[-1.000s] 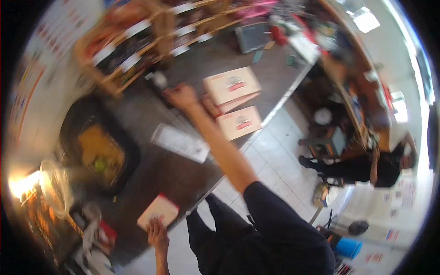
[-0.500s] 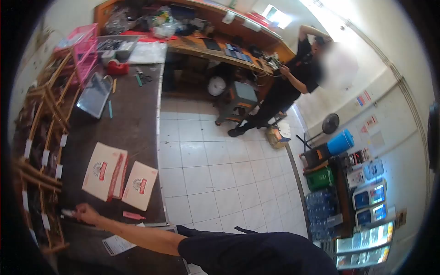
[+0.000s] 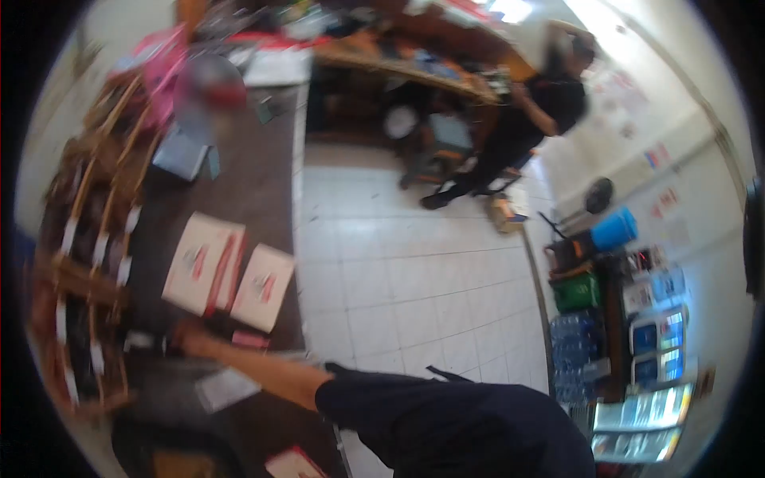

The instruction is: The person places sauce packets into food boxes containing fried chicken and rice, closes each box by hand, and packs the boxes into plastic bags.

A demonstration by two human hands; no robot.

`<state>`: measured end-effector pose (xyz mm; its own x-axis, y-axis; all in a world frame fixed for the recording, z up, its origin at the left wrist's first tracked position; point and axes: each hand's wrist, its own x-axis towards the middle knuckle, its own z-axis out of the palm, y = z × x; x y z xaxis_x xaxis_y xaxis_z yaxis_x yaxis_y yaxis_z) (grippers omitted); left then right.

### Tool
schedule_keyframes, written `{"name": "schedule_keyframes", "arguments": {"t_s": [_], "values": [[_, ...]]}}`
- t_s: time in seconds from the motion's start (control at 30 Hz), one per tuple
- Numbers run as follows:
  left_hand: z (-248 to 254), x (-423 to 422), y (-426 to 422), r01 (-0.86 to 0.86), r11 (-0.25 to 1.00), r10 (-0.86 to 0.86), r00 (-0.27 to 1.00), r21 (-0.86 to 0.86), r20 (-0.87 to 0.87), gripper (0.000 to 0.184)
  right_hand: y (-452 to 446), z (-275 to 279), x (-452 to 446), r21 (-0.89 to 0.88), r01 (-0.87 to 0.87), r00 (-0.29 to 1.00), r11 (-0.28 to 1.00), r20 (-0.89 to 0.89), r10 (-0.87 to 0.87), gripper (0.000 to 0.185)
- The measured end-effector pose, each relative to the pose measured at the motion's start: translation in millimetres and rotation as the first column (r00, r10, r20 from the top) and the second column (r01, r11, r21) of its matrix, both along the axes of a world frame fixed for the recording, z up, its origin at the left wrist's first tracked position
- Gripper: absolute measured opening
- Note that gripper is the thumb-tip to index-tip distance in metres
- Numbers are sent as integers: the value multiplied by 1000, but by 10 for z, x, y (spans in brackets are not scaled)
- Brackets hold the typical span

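My right hand point(image 3: 190, 338) reaches out to the left over the dark counter point(image 3: 243, 175), its arm bare below a dark sleeve. Motion blur smears the fingers, so I cannot make out whether they grip anything. Just left of the fingertips lies a small white item point(image 3: 139, 341), too blurred to name, at the foot of the wooden rack. Two flat cream-and-red cardboard boxes point(image 3: 263, 288) lie side by side above my wrist. A pink item point(image 3: 250, 340) sits below them, and a white printed paper point(image 3: 228, 389) lies under my forearm. My left hand is outside the view.
A wooden rack point(image 3: 103, 247) with white tags lines the left side. Across the tiled floor point(image 3: 374, 279), another person point(image 3: 550, 103) stands at a workbench near a grey stool point(image 3: 448, 137). Water bottles point(image 3: 572, 350) stand at right. Another red-and-cream box point(image 3: 295, 464) shows at bottom.
The camera view has shifted, so the scene sits further right and, mostly, higher. My right hand has drawn back slightly from the white item. More of the counter's near end shows.
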<state>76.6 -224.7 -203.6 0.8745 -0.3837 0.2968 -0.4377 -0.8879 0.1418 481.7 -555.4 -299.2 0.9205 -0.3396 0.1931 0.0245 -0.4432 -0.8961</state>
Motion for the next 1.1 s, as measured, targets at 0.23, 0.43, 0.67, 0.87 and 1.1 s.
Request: {"name": "schedule_keyframes", "arguments": {"t_s": [0.23,0.43,0.67,0.87,1.1], "values": [[87,39,-223,-310,948,301,947,-75,-116,41,-38,521,-947,52,2,982,999,-190,8,27],[58,256,-325,-474,871,457,879,-128,-136,48,1062,1584,-2653,484,-253,723,838,-480,496,35],[31,240,-205,-493,782,445,870,-382,-212,52,1801,926,-3347,-35,-396,831,917,-440,342,36],[26,241,-203,-495,794,454,869,-352,-196,53,1422,962,-3192,383,-400,542,833,-634,552,26],[19,232,-118,-492,798,439,870,-349,-224,55,1636,722,-3027,360,-248,581,899,-687,435,24]]}}
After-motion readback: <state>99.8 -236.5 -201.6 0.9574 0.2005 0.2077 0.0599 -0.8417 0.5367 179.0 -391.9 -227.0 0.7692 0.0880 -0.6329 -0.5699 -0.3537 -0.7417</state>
